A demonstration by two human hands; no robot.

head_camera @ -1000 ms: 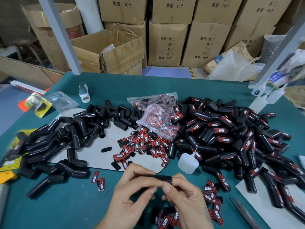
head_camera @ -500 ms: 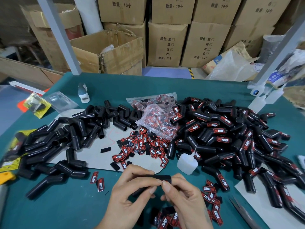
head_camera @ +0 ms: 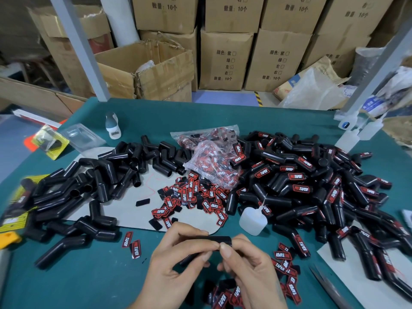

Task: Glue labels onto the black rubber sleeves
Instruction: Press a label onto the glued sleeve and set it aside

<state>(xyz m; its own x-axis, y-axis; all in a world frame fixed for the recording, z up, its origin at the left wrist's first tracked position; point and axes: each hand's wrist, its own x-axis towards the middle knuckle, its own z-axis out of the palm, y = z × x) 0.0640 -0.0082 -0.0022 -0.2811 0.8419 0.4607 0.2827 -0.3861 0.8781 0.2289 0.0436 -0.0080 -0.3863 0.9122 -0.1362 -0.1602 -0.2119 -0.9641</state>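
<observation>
The green counter [head_camera: 223, 117] is laid out as a work line, it seems. On the person's right, the biggest heap is the labelled sleeves [head_camera: 312, 186], black rubber elbows that each carry a red-and-black tag, thrown loosely together, probably because they need no more handling. On the left lies the smaller heap of bare sleeves [head_camera: 95, 188], within reach of the left hand and well apart from the finished ones, which likely keeps the two kinds from mixing. A grey mat [head_camera: 133, 210] lies under part of that heap and under the loose labels [head_camera: 194, 197], which are spilled in the middle just in front of the clear label bag [head_camera: 209, 157] they seem to come from. A second small scatter of labels [head_camera: 285, 259] lies near the right hand.

The glue bottle [head_camera: 253, 221] stands upright between the labels and the finished heap, nozzle up, near the right hand, so it can be picked up and set down without tipping.

The sleeve in hand [head_camera: 219, 240] is held low and close to the body, above the counter's near edge. The left hand [head_camera: 174, 270] pinches it between thumb and curled fingers. The right hand [head_camera: 252, 270] closes its grip on the sleeve's right end, thumb pressed on the near face. This looks like pressing a label down while the glue takes, though the label itself is hidden under the fingers.
</observation>
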